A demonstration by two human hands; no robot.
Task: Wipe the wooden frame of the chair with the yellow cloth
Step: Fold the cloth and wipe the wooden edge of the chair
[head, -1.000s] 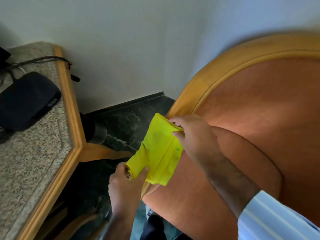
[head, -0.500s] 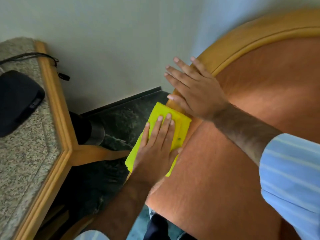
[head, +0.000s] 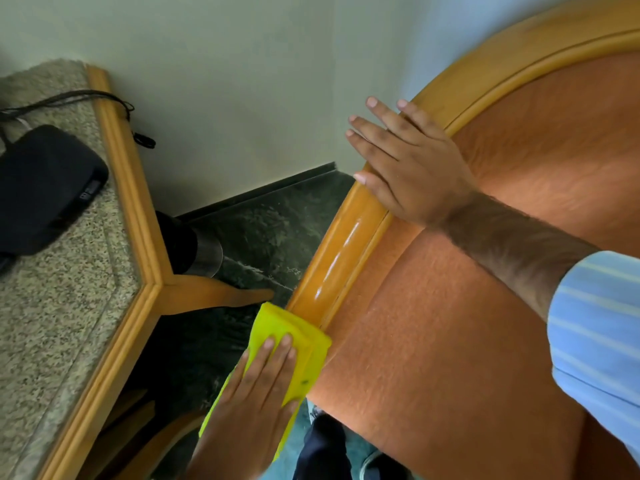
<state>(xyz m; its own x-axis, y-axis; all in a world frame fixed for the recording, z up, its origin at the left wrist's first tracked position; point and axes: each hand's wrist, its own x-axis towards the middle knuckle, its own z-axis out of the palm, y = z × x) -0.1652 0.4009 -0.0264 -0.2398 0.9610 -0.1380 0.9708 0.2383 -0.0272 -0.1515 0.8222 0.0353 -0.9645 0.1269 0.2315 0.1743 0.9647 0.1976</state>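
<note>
The chair has a curved, glossy wooden frame (head: 341,258) around orange upholstery (head: 433,341). A folded yellow cloth (head: 304,344) lies over the lower end of the frame. My left hand (head: 263,386) presses flat on the cloth with its fingers together and pointing up the frame. My right hand (head: 408,164) rests higher up on the frame, palm down, fingers spread, holding nothing. A shiny bare stretch of wood shows between the two hands.
A granite-topped table with a wooden edge (head: 128,188) stands at the left, carrying a black device (head: 45,188) and a cable (head: 114,102). A black and metal cylinder (head: 194,247) sits on the dark green floor (head: 273,230) between table and chair. The wall is close behind.
My left hand has slid the cloth down the frame toward me, uncovering a glossy stretch of wood. Earlier both hands were folding the cloth; my right hand now rests flat on the frame.
</note>
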